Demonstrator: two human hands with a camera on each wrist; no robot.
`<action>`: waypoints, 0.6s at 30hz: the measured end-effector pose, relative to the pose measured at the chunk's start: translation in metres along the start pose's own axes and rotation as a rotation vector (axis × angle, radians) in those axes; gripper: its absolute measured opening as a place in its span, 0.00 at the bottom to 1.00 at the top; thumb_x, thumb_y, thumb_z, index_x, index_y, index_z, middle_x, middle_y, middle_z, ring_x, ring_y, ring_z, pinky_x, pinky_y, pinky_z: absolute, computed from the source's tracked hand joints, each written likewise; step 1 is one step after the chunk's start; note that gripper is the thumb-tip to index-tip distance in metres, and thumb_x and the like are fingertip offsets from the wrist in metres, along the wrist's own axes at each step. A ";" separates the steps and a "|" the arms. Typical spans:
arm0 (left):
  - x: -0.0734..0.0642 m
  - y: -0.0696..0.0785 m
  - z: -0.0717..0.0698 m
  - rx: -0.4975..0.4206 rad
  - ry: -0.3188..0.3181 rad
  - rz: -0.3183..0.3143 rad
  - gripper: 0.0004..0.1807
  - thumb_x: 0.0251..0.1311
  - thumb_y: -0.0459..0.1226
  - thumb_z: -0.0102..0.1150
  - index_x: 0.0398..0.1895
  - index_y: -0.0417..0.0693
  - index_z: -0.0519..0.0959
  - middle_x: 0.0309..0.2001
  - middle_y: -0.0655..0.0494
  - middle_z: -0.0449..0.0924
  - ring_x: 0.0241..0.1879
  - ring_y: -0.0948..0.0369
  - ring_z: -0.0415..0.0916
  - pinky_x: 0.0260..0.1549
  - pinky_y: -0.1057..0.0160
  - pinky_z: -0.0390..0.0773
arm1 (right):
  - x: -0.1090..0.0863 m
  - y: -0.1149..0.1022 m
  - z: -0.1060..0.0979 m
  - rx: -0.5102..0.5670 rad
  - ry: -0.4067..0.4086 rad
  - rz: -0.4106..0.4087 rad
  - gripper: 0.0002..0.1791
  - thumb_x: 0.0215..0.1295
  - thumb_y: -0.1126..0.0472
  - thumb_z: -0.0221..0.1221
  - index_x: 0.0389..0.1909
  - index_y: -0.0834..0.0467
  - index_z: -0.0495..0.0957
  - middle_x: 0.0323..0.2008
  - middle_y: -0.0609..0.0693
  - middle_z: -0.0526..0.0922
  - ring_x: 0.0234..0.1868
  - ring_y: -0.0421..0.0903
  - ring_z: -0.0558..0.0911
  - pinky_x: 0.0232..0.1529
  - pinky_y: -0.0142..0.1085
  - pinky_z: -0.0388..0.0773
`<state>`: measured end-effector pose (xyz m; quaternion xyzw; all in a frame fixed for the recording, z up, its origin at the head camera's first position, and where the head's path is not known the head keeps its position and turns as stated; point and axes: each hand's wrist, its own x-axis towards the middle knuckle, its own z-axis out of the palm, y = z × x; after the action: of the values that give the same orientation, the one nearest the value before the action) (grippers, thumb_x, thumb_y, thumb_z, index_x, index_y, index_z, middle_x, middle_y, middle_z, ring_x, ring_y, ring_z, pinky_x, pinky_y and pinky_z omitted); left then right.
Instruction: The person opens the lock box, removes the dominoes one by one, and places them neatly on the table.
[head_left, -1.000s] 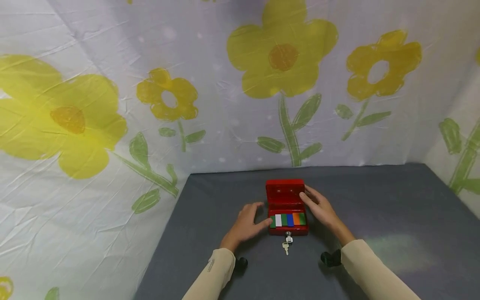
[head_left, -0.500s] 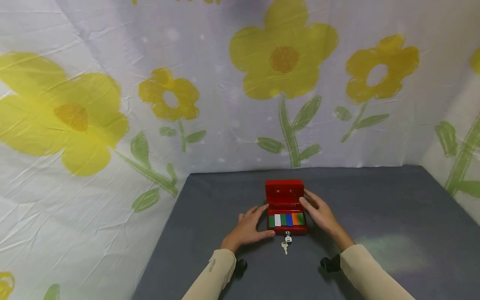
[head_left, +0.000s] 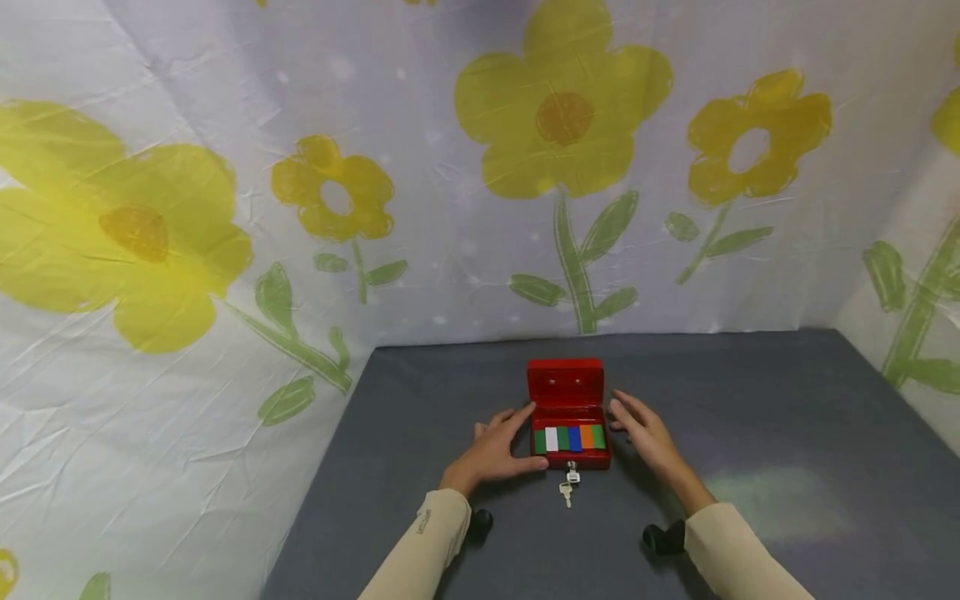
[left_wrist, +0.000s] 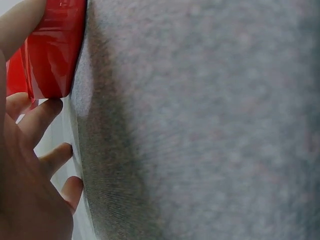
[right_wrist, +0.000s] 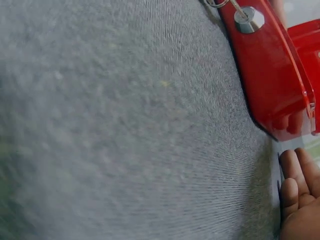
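A small red cash box (head_left: 570,461) stands with its lid (head_left: 565,384) raised. Several flat coloured pieces (head_left: 575,438) in green, white, blue and orange lie side by side inside it. One key (head_left: 573,477) sits in the front lock (right_wrist: 249,20), and a second key (head_left: 566,493) hangs below it. My left hand (head_left: 491,452) holds the box's left side, thumb at the front corner and index finger towards the back; in the left wrist view its fingers touch the red wall. Just right of the box, my right hand (head_left: 650,437) is apart from it, fingers loosely bent and holding nothing.
The box rests on a dark grey cloth-covered table (head_left: 750,400). Behind and to the left hangs a white curtain (head_left: 442,250) printed with yellow flowers. Dark wrist devices (head_left: 663,539) sit under both sleeves.
My left thumb has moved from over the coloured pieces to the box's front corner, and the index finger has reached its left side. My right hand has left the lid and drawn away rightward.
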<state>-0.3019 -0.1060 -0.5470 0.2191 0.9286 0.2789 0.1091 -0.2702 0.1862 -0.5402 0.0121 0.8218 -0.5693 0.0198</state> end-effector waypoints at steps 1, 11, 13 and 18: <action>0.000 0.000 0.000 -0.007 0.000 0.000 0.54 0.53 0.68 0.65 0.81 0.76 0.49 0.79 0.48 0.58 0.75 0.47 0.55 0.58 0.42 0.65 | -0.001 0.001 0.000 -0.003 -0.001 0.004 0.37 0.80 0.39 0.44 0.79 0.57 0.58 0.71 0.64 0.72 0.61 0.58 0.80 0.56 0.46 0.77; 0.003 -0.005 -0.001 -0.086 0.007 -0.025 0.54 0.48 0.67 0.70 0.78 0.79 0.55 0.77 0.58 0.65 0.75 0.48 0.53 0.62 0.38 0.60 | -0.008 0.004 0.005 0.012 -0.010 0.010 0.37 0.79 0.38 0.46 0.79 0.55 0.59 0.71 0.63 0.71 0.63 0.57 0.78 0.62 0.52 0.74; 0.005 -0.004 -0.001 -0.104 0.004 -0.030 0.53 0.47 0.66 0.71 0.78 0.80 0.56 0.75 0.62 0.67 0.77 0.51 0.51 0.65 0.37 0.55 | -0.009 0.005 0.006 0.018 -0.002 0.006 0.37 0.79 0.39 0.47 0.79 0.56 0.59 0.72 0.63 0.71 0.64 0.58 0.77 0.63 0.53 0.73; 0.004 -0.002 -0.002 -0.136 -0.009 -0.039 0.53 0.47 0.64 0.72 0.77 0.80 0.57 0.75 0.63 0.68 0.78 0.52 0.49 0.65 0.36 0.53 | -0.011 0.005 0.008 0.035 0.027 -0.008 0.36 0.79 0.40 0.48 0.78 0.56 0.60 0.70 0.62 0.72 0.62 0.58 0.77 0.63 0.51 0.73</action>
<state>-0.3072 -0.1064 -0.5471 0.1944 0.9111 0.3382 0.1332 -0.2587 0.1804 -0.5471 0.0169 0.8120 -0.5834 0.0060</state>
